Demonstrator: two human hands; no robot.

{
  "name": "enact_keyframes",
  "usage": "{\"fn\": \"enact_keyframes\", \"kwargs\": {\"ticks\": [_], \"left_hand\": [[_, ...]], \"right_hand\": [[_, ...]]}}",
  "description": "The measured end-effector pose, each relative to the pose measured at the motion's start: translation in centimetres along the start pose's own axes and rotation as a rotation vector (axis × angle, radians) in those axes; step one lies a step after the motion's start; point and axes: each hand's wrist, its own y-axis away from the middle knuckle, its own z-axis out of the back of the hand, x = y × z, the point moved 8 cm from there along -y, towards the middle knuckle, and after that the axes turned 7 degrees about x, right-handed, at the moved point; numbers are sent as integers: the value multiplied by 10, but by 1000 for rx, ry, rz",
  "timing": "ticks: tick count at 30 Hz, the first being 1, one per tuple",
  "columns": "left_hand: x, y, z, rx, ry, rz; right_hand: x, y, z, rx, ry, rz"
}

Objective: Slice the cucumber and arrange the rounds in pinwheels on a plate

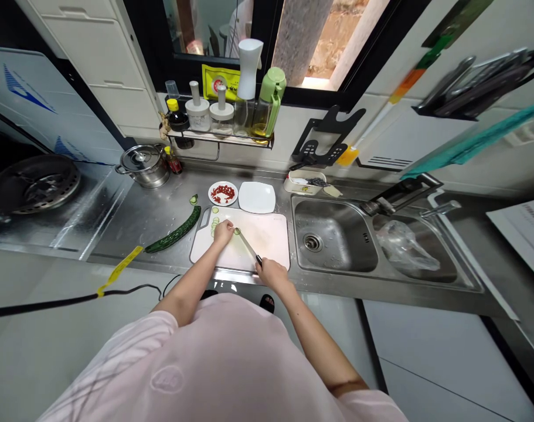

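Note:
My right hand is closed around the black handle of a knife, its blade pointing up and left over the white cutting board. Close to the blade's tip is a small round cucumber slice. The fingertips of my left hand are pinched together at that slice, though their exact grip is partly hidden. More pale green cucumber slices lie on the board just left of this hand. A long dark green cucumber rests on the steel counter left of the board, with a cut-off cucumber end behind it.
Behind the board stand a plate of chopped red pieces and a white square plate. A double sink with a faucet is at right. A lidded pot and a wok stand left, below a condiment rack.

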Motion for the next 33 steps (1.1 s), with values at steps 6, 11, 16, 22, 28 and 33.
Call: {"fn": "enact_keyframes", "kwargs": {"ticks": [6,11,16,22,28,33], "left_hand": [[0,0,1,-16,-7,-2],[-2,1,2,-21,-25,-6],[-4,2,3,-36,-36,-24],[-2,1,1,-32,-40,-15],[-1,0,0,-37,-47,-27],[-2,1,1,-43,-29,-39]], "right_hand": [[-4,4,-4,8,-3,-9],[-8,8,-8,18,-6,-9],[-12,12,-11,12,-4,-4],[-15,17,-12,4,-3,-7],[-18,23,-13,2,-14,-17],[-29,26,-14,-68,-65,-48]]}}
